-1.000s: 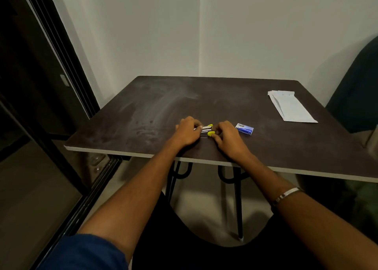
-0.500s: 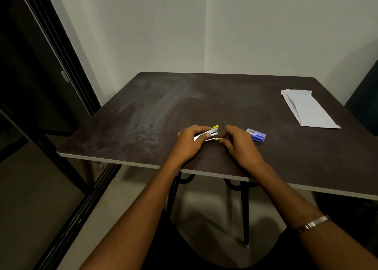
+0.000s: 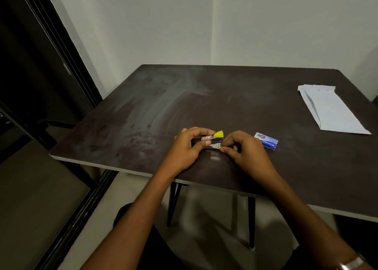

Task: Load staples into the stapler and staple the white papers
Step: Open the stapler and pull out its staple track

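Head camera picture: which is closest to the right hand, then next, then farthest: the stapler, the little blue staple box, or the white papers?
1. The stapler: touching the right hand, on its left side, held by the left hand.
2. The blue staple box: just past the right hand, on its right.
3. The white papers: far off by the table's back right corner.

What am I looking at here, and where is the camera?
No machine: a person works with two bare hands. The one picture comes from a camera worn on the head, looking forward and down. The left hand holds a small stapler with a yellow tip just above a dark table. The right hand pinches at the stapler's metal end; whether it holds staples is too small to tell. Beside that hand lies a small blue box, probably staples. Folded white papers lie at the far right, apart from the rest.
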